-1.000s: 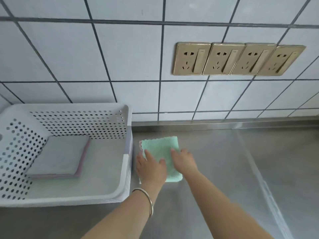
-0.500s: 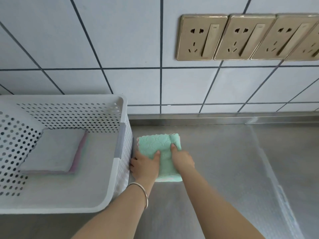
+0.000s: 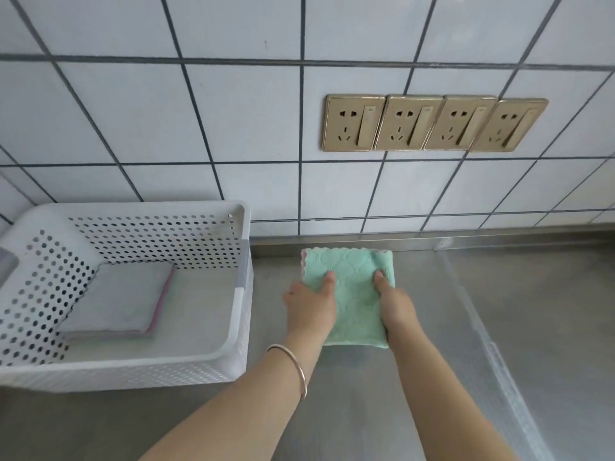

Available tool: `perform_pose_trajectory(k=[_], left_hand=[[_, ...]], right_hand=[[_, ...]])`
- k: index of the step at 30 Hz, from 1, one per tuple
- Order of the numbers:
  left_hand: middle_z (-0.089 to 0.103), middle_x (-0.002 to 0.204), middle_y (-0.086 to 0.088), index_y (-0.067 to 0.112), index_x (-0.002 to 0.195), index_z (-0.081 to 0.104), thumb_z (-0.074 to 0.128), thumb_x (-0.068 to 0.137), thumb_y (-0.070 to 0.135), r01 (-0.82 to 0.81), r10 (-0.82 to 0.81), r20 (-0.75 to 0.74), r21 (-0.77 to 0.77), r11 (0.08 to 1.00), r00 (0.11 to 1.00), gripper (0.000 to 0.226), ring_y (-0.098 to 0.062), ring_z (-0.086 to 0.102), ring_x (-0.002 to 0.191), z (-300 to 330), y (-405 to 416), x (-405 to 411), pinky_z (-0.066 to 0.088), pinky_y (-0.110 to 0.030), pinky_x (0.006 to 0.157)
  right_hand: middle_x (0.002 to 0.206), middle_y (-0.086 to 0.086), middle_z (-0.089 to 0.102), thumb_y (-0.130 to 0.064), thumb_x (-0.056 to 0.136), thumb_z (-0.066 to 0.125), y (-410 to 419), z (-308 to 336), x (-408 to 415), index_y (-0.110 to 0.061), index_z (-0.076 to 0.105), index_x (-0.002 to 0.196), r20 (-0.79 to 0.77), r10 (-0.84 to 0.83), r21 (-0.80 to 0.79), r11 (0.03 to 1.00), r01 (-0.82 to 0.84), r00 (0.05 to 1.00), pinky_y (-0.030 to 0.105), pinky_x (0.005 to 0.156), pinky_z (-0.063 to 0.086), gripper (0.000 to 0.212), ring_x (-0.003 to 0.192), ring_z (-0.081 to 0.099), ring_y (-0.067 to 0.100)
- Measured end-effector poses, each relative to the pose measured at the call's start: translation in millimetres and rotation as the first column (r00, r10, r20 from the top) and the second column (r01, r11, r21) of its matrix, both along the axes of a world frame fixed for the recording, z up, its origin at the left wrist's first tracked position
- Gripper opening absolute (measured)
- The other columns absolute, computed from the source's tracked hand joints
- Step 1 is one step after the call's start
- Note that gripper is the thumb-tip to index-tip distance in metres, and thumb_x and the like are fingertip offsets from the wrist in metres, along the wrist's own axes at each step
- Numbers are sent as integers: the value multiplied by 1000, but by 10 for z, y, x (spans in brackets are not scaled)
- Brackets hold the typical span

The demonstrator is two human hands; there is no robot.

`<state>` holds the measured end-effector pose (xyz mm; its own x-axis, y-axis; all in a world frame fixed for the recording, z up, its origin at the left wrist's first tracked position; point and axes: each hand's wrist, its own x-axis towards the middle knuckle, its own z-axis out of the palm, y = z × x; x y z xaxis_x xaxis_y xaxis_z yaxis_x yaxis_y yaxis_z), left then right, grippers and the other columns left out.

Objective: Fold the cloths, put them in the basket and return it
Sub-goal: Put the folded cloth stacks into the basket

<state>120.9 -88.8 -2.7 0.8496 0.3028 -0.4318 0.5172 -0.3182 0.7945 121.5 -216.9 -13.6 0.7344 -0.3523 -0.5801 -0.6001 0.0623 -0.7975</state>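
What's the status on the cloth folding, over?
Left hand and right hand gripping green cloth, folded, on counter. Basket beside it, grey cloth inside. Path clear.

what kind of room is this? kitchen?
Probably a kitchen or utility counter: a stainless steel worktop against a white tiled wall with a row of four brass-coloured wall sockets above it.
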Motion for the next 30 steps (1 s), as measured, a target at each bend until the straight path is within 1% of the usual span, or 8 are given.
perform_pose_trajectory(k=[4,7,12,14,18,22,25,30], left_hand=[[61,95,-6,4,105,52,42,87,50,53,-12,313,-122,991,950,50,-21,61,82,756,-59,-84,43,-20,68],[44,75,9,14,101,38,33,98,38,88,-24,424,-131,987,905,25,-1,42,63,1373,204,-162,24,-29,55],[54,87,1,12,104,41,31,98,38,-3,-133,685,193,981,717,29,-19,51,74,1912,1187,-240,32,-27,63],[56,90,-4,12,108,43,30,97,39,-88,-207,704,358,929,680,32,-24,52,77,1927,1663,-248,33,-30,63],[59,101,-14,9,109,44,31,97,41,-119,-209,535,515,849,819,37,-34,57,91,1699,2470,-118,39,-34,67],[58,125,-11,8,128,46,36,95,44,154,-225,126,415,896,966,49,-32,55,111,1230,2985,187,44,-36,92],[57,130,-11,6,129,51,43,95,36,356,-333,-131,258,898,934,46,-29,57,115,796,3076,330,43,-36,101],[57,128,-18,-3,123,53,42,98,12,443,-430,-270,-13,896,861,31,-17,54,97,341,2875,480,48,-28,75]], right_hand=[[113,6,58,-50,88,48,22,1011,-136,-10,49,115,257,-61,-131,987,97,965,41,91,47,48,101,57,28],[94,-4,55,-48,91,46,272,1681,-224,-20,46,106,440,-9,-123,990,70,898,38,86,47,31,94,55,24],[112,-3,66,-67,71,56,1039,2034,-138,-20,56,121,500,86,115,980,-165,862,42,93,49,68,103,63,21],[104,0,72,-61,78,55,1426,1989,-71,-21,64,108,469,123,288,915,-283,875,43,88,53,50,96,68,22],[106,4,71,-43,88,54,2173,1669,138,-15,64,110,337,202,406,850,-335,919,44,93,50,37,99,67,24],[105,2,67,-36,93,48,2551,1235,363,-20,59,110,9,277,363,894,-262,961,43,91,49,26,96,64,22],[100,5,67,-29,94,45,2601,965,450,-17,58,106,-182,342,218,928,-301,922,42,91,45,22,93,63,22],[96,18,60,-7,93,40,2597,656,581,-2,55,96,-291,205,-15,976,-219,935,39,77,40,16,79,55,27]])
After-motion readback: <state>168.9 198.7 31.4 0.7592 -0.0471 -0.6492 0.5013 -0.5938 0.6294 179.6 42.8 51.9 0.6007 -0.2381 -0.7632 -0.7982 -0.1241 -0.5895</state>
